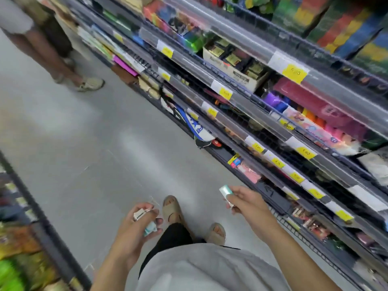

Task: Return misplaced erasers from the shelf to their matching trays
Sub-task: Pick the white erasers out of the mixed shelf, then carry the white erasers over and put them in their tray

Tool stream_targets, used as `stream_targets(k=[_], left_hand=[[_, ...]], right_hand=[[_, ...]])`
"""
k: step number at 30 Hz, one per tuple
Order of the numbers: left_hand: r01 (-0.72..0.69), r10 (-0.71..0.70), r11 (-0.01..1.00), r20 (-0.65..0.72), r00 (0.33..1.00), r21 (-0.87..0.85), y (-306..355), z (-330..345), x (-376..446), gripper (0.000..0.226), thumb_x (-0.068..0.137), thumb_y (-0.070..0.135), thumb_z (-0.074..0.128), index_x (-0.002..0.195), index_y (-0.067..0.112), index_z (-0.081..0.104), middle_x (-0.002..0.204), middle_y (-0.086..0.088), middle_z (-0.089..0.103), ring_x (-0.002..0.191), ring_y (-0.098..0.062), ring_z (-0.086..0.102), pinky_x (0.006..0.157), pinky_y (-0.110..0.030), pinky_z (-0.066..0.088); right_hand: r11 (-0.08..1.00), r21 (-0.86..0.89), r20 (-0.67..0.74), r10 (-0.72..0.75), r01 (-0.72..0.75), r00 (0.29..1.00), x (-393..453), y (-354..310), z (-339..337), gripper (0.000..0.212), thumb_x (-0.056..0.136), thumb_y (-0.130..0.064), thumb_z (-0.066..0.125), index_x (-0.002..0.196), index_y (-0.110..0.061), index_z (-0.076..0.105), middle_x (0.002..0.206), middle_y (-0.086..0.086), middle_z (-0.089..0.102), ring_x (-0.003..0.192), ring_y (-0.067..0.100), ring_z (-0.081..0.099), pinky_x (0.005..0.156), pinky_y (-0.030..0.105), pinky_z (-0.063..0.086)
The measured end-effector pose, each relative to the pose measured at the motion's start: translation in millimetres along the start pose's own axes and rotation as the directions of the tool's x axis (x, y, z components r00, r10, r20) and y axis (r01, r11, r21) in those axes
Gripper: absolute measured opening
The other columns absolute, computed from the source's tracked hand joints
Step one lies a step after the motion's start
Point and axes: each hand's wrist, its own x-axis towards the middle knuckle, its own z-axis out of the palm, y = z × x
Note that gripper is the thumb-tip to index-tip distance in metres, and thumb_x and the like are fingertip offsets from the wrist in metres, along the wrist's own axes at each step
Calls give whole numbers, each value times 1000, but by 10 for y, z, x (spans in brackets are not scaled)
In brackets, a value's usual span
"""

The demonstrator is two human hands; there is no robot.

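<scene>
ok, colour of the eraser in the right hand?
Pale teal eraser, white end, head view.

Shop aisle: stocked shelves [241, 97] w/ yellow price tags [294, 73].

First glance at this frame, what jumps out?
The two hands low in the middle: the right hand pinches a small pale teal eraser, and the left hand holds a white eraser and a teal-and-white one. Next, the long shelves slanting across the right side, dotted with yellow price tags and bright packs. At top left, another person's legs stand on the grey floor.
</scene>
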Motion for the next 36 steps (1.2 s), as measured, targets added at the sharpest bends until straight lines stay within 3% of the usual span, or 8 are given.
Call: stream_targets(k=[6, 16, 23, 29, 33, 36], left_hand=[[-51, 44, 992, -60, 997, -118, 369, -587, 311, 42, 56, 27, 87, 95, 21, 73, 91, -11, 74, 82, -30, 74, 70, -40, 62], [-69, 74, 987, 31, 997, -144, 1596, -1225, 1128, 29, 69, 25, 89, 93, 23, 73, 93, -10, 69, 84, -31, 73, 71, -37, 61], [-110, 117, 986, 50, 992, -122, 2522, -1157, 1734, 24, 73, 21, 86, 92, 23, 72, 91, -8, 70, 83, -29, 74, 70, -36, 61], [-127, 127, 985, -9, 992, -114, 3128, -1025, 2195, 18, 86, 10, 81, 99, 17, 70, 92, -8, 69, 83, -28, 73, 70, -36, 62], [-192, 196, 972, 15, 981, -133, 3708, -818, 2434, 15, 85, 12, 82, 93, 22, 73, 92, -8, 70, 84, -28, 73, 70, -36, 61], [-267, 276, 957, 71, 959, -111, 4227, -584, 2610, 19, 90, 8, 76, 88, 27, 73, 89, -8, 70, 83, -27, 73, 70, -36, 61]], right_hand=[[995, -56, 98, -75, 81, 992, 475, -504, 777, 16, 93, -7, 65, 101, -16, 75, 91, 16, 73, 71, 14, 66, 65, 28, 51], [998, -60, 33, -30, 32, 999, 1001, -919, 1567, 19, 92, -7, 65, 98, -20, 77, 93, 13, 74, 77, 18, 66, 70, 33, 51], [999, -30, 8, -10, 10, 1000, 1591, -1335, 1775, 22, 93, -9, 66, 97, -26, 78, 93, 16, 74, 75, 22, 63, 72, 35, 51], [999, -2, 9, -38, 38, 999, 2327, -2024, 1917, 20, 92, -5, 66, 107, -16, 75, 91, 13, 75, 77, 18, 67, 68, 31, 52], [988, -46, 47, -148, 150, 988, 2725, -2686, 1959, 21, 92, -9, 67, 108, -21, 74, 81, 4, 72, 69, 16, 59, 68, 31, 50], [960, -77, 57, -266, 270, 962, 2843, -3230, 1958, 25, 91, -11, 70, 109, -28, 74, 88, -3, 75, 69, 14, 61, 67, 29, 48]])
